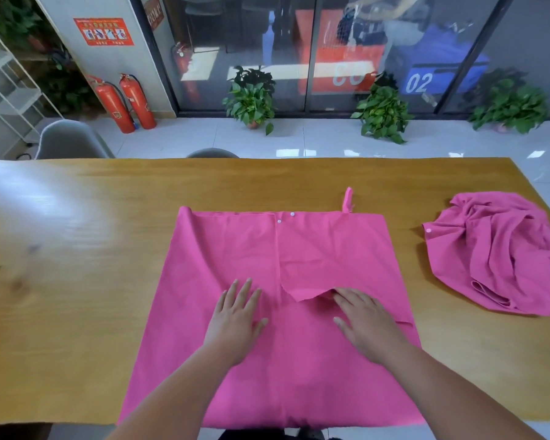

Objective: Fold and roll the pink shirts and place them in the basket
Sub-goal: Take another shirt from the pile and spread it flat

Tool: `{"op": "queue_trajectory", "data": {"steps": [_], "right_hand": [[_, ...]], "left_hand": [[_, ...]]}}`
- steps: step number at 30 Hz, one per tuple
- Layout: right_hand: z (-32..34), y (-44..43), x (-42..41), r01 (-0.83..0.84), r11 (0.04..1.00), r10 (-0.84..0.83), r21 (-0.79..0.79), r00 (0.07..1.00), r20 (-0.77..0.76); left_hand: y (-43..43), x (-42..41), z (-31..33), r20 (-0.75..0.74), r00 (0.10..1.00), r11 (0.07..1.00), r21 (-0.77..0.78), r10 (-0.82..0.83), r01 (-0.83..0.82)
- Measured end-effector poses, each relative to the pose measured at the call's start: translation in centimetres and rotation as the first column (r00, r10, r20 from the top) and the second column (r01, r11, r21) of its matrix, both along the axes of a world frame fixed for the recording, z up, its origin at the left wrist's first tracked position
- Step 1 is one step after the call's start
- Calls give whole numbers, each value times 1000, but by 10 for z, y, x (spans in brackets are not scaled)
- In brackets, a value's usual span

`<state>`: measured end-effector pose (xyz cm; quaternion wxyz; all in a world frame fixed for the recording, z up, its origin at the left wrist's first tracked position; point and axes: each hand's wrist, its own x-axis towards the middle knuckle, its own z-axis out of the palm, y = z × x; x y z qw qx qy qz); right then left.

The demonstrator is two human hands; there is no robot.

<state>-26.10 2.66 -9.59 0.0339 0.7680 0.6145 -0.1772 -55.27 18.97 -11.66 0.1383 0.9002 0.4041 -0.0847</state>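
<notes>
— Where is the shirt being worked on?
— The pink shirt (267,249) lies spread flat across the middle of the worktop (77,281). Its near edge hangs over the front side, and two white buttons show near its far edge.
— And the hands?
— Both lie flat on the cloth. The left hand (235,315) presses down with its fingers (246,289) straight and a little spread. The right hand (365,322) lies near it, fingers straight too, their tips at a loose flap of the fabric. I cannot tell whether they go under it.
— Any other shirt?
— A second pink shirt (496,252) sits crumpled in a heap by the worktop's right edge, well apart from the flat one. Beyond the worktop are a grey chair (70,139), two red fire extinguishers (124,103) and potted plants (251,96) on the floor by the glass.
</notes>
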Motion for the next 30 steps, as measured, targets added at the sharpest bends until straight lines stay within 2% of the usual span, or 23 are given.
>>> {"op": "queue_trajectory", "data": {"steps": [2, 4, 5, 7, 9, 15, 18, 21, 26, 30], "right_hand": [[10, 16, 19, 98, 993, -94, 63, 993, -68], [18, 32, 43, 281, 949, -254, 140, 950, -180], [23, 40, 56, 407, 895, -359, 184, 900, -248], [30, 54, 85, 649, 731, -553, 208, 743, -376], [27, 64, 114, 767, 629, -671, 128, 619, -409], [-4, 79, 158, 780, 625, -695, -40, 532, -483], [-9, 87, 168, 782, 622, -660, -23, 509, -553], [-14, 90, 179, 846, 530, -669, 62, 462, -582], [-24, 99, 189, 794, 606, -663, 44, 535, -523], [-18, 124, 199, 784, 616, -629, 81, 551, -548]], "left_hand": [[15, 13, 0, -2, 1000, 1000, -8, -30, 29], [28, 23, -1, -10, 999, 999, -22, -50, 50], [33, 28, -2, -17, 998, 998, -26, -56, 56], [42, 36, -2, -26, 998, 998, -38, -59, 58], [51, 44, -2, -28, 998, 998, -46, -50, 49], [62, 57, -12, -47, 998, 997, -49, 50, -53], [65, 63, -15, -61, 996, 997, -37, 60, -62], [72, 69, -19, -68, 996, 998, -7, 64, -64], [92, 91, -21, -25, 994, 994, 7, 109, -108], [122, 126, -11, 59, 990, 992, 1, 128, -128]]}}
